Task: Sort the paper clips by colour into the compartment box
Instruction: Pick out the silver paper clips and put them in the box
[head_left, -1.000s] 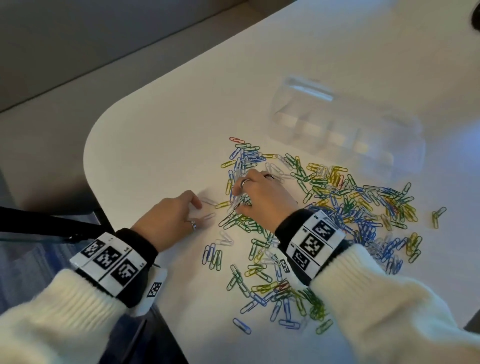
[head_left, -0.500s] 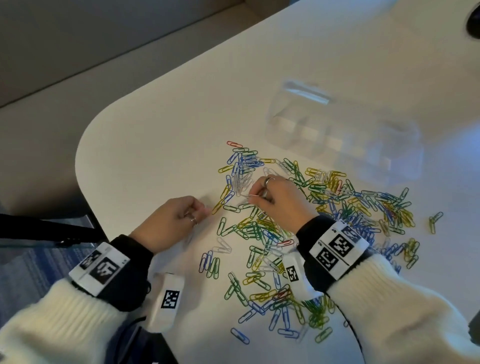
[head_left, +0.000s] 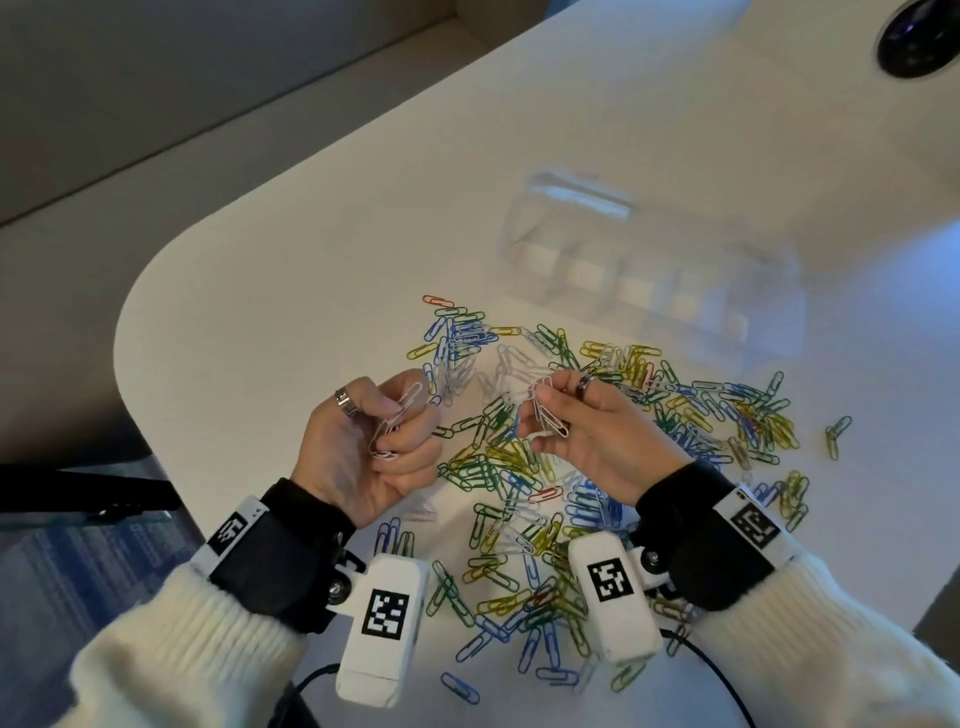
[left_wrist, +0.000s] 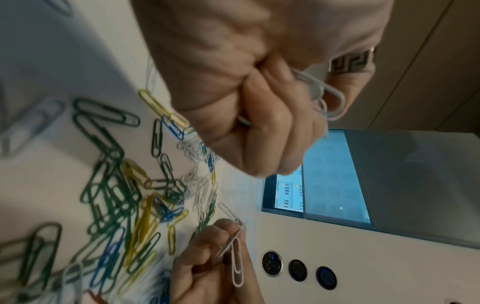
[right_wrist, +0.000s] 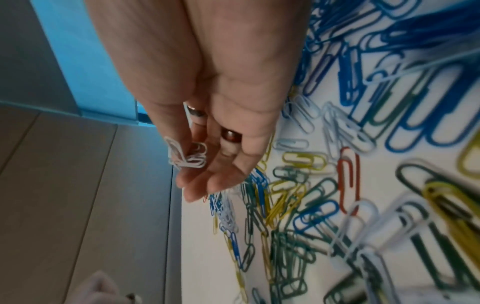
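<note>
White paper clips (head_left: 540, 410) that had lain in the heap a moment earlier were now lifted clear of it, a few pinched in the fingers of the right hand (head_left: 597, 431) and more curled inside the left hand (head_left: 363, 447). Both hands, down on the worktop (head_left: 311, 260) half a second before, had risen and turned palm-up above the mixed clips (head_left: 571, 493). The clear compartment box (head_left: 649, 270) stood beyond the heap, apparently empty, so white looked gathered first, not yet dropped.
</note>
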